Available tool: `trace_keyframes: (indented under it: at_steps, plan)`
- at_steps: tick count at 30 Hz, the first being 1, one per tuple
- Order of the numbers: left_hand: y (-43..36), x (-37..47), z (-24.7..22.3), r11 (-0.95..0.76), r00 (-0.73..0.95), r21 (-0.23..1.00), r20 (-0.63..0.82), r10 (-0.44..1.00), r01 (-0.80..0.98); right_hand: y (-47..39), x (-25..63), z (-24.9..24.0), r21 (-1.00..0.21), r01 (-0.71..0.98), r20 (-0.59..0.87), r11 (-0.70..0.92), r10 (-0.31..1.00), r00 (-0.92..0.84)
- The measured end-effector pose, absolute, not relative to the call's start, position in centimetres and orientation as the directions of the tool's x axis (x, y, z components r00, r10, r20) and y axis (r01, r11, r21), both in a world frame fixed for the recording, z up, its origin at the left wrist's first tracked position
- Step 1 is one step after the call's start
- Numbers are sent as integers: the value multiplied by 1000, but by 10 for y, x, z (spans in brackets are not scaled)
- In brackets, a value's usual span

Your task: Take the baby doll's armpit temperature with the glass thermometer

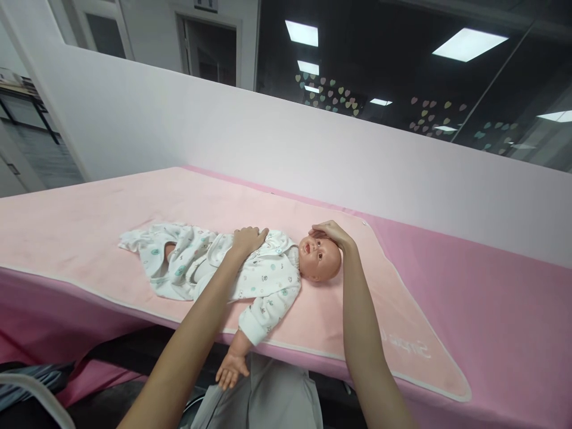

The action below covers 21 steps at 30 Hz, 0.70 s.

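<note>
A baby doll [320, 262] lies on its back across a pale pink mat [125, 205], head to the right and legs to the left. It wears white printed clothes [268, 275], and one of its arms hangs over the near edge. My left hand [250, 239] rests on the doll's chest and belly with fingers laid over the cloth. Curved over the far side and top of the doll's head is my right hand [333, 232], its fingers extended together along the forehead. The palms of both hands are hidden from view.
The mat lies over a pink table cover [504, 286]. Behind it rises a white partition [201, 131] topped by dark glass [379, 47] with heart stickers. At the lower left are a pale curved bar [38, 390] and dark items below the table edge.
</note>
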<state>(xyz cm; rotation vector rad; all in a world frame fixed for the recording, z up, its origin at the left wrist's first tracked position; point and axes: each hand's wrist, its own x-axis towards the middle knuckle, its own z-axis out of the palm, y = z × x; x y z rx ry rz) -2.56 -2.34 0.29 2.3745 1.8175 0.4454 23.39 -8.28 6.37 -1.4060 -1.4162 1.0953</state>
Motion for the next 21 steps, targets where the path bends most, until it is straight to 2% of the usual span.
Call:
trace_keyframes:
  at_steps: [3,7,10,13,19,21]
  plan:
    - [-23,-26,3,-275,238,271,160,958,923,-84,235,66,-969,248,-3,0,1000,-13]
    - [-23,-26,2,-273,237,274,157,959,922,-87,236,66,-956,284,-79,-68,997,-28]
    - [-23,-26,3,-268,232,271,159,960,924,-87,237,66,-967,252,-24,-18,1000,-20]
    - [-23,-25,3,-274,236,273,164,958,922,-87,237,64,-965,259,-58,-33,994,-88]
    - [-16,-27,1,-163,151,415,62,987,895,-86,238,58,-953,302,-55,-22,993,-102]
    - [-16,-28,1,-155,120,501,100,988,851,-84,238,57,-951,310,-18,5,997,-73]
